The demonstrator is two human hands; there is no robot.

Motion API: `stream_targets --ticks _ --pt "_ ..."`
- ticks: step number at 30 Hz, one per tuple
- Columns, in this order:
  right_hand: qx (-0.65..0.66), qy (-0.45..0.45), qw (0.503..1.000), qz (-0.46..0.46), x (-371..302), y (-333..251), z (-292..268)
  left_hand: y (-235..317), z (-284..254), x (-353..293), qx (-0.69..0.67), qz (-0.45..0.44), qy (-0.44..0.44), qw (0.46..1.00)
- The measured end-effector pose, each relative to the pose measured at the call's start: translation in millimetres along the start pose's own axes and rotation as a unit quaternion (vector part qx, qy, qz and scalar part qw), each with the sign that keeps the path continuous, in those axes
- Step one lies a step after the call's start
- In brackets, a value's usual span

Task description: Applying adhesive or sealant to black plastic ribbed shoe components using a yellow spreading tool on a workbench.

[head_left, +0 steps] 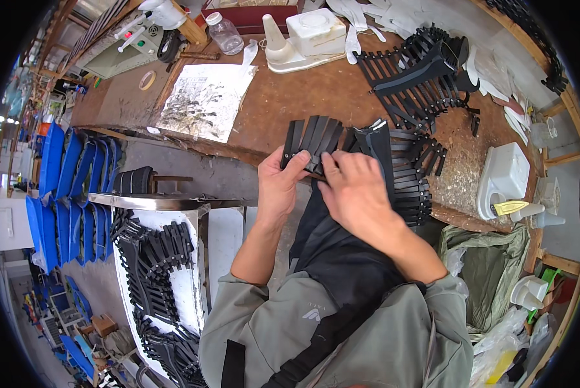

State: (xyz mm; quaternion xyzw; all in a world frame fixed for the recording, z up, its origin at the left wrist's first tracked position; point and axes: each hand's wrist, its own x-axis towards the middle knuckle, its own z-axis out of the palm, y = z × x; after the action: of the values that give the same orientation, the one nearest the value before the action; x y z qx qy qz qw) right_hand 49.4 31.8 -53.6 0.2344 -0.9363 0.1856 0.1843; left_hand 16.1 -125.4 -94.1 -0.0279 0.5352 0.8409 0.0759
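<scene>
A fan of flat black strips, joined along its lower edge, stands up between my hands at the bench's front edge. My left hand pinches its left side, thumb in front, beside a small shiny stud. My right hand has its fingers bent onto the lower right edge of the same piece; its fingertips are partly hidden. Just right of it, more black strip pieces with small round studs hang over the bench edge. Black cloth covers my lap below my hands.
A stained white sheet, a clear jar and a white dispenser with a cone sit on the brown bench. More black strips lie at the right. Left are a white-topped stand and blue bins.
</scene>
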Motion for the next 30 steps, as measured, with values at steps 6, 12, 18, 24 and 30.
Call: stream_targets --ticks 6,12,18,24,30 --pt "0.576 -0.049 0.771 0.268 19 47 -25 7 21 -17 0.054 0.036 -0.097 0.993" --pt "0.553 -0.048 0.828 0.082 17 66 -40 14 31 -19 0.120 -0.014 -0.153 0.981" --pt "0.510 -0.023 0.857 0.072 0 74 -51 57 64 9 0.272 -0.084 -0.316 0.905" --pt "0.483 0.011 0.873 0.072 -22 92 -75 49 111 19 0.280 -0.166 -0.390 0.861" --pt "0.460 0.070 0.881 0.084 -41 112 -78 29 133 29 0.262 -0.178 -0.406 0.857"
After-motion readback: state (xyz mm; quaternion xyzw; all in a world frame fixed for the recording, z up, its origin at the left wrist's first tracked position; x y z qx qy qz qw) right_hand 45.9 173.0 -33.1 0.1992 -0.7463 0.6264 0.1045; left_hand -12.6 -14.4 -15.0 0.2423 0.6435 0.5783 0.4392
